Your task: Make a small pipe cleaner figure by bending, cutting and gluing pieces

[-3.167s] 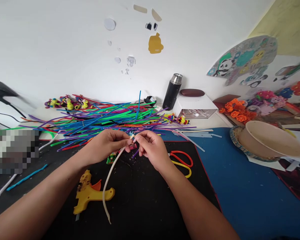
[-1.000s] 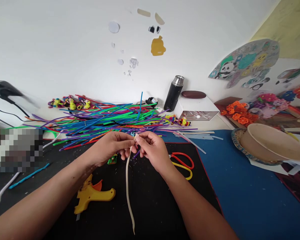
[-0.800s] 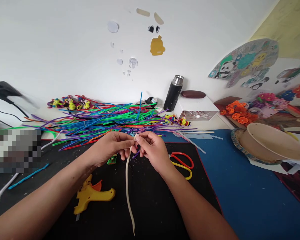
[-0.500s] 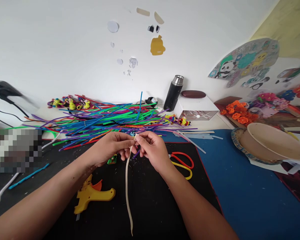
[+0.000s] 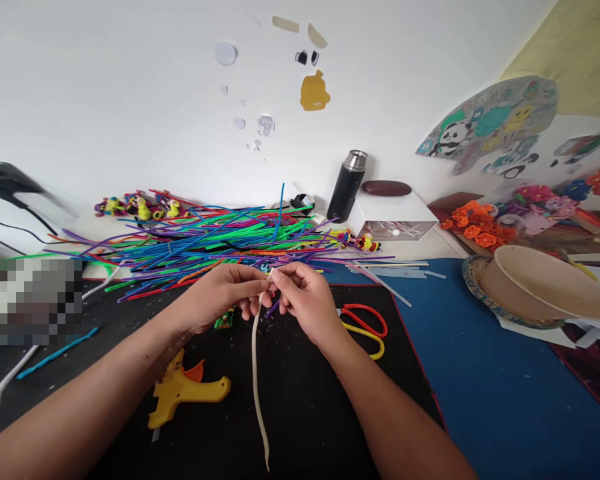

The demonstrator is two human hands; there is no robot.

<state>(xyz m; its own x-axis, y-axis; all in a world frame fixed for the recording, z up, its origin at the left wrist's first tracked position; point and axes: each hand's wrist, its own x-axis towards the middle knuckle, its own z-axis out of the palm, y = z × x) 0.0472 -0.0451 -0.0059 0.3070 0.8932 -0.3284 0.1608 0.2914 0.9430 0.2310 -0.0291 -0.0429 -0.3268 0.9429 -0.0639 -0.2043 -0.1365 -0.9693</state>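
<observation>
A cream pipe cleaner (image 5: 255, 373) hangs down from between my fingertips, its free lower end curving slightly to the right. My left hand (image 5: 233, 293) pinches it near the top. Close against that hand, my right hand (image 5: 303, 297) also grips the upper end between thumb and forefinger. Fingers partly cover the pinched end. Under the hands, a short purple piece (image 5: 273, 309) shows, and a small green object (image 5: 225, 320) lies beside my left hand. Scissors (image 5: 367, 330) with red and yellow handles rest right of my right wrist.
A yellow glue gun (image 5: 190, 393) lies beside my left forearm. Many coloured pipe cleaners (image 5: 220, 237) are heaped along the back. Behind them stands a black flask (image 5: 348, 187) by a white box (image 5: 395, 217). A bowl (image 5: 550, 283) sits at right. One blue twisted stem (image 5: 57, 353) lies left.
The dangling lower end of the pipe cleaner has swung slightly to the right. Both hands keep their pinch in almost the same place.
</observation>
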